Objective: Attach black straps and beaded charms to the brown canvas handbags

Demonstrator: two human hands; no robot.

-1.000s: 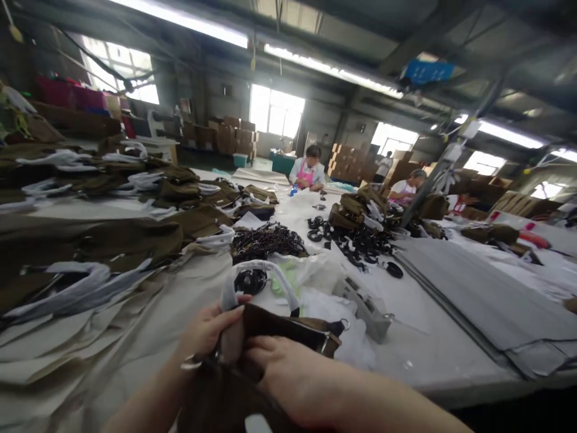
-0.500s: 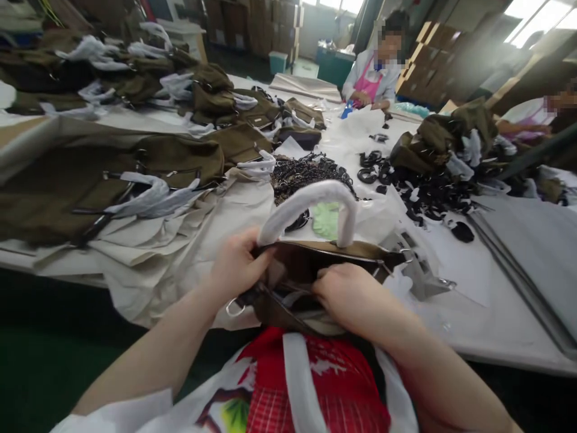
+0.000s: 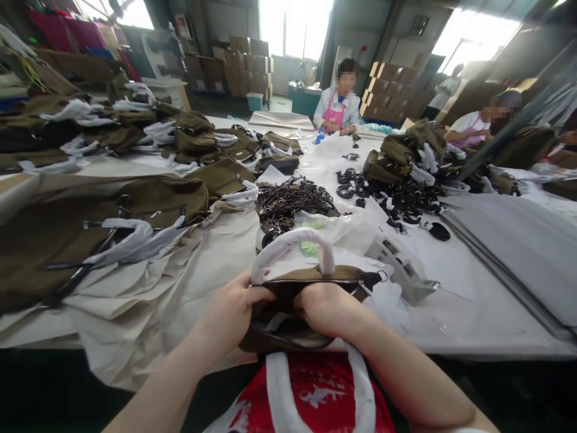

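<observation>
An olive-brown bag [image 3: 288,344] stands unzipped at the table's front edge, its mouth facing up. One white-wrapped handle [image 3: 293,242] arches above the far rim; the other hangs toward me over a red apron. My left hand [image 3: 238,307] grips the bag's left rim, with the thumb over the inside. My right hand [image 3: 327,308] reaches into the opening from the right, its fingers bent and their tips hidden inside; whatever they touch cannot be made out. Some pale material shows within the bag.
Olive bags [image 3: 148,198] lie on paper at left. Beyond my bag are braided straps [image 3: 295,201]; black loops [image 3: 351,180] and more bags [image 3: 401,156] lie right. Grey boards [image 3: 518,240] rest at right. A person [image 3: 338,108] works across the table; others are at right.
The view has tilted up and shifted, so the table things appear lower and further left. My left hand still holds the rim, and my right hand remains in the bag.
</observation>
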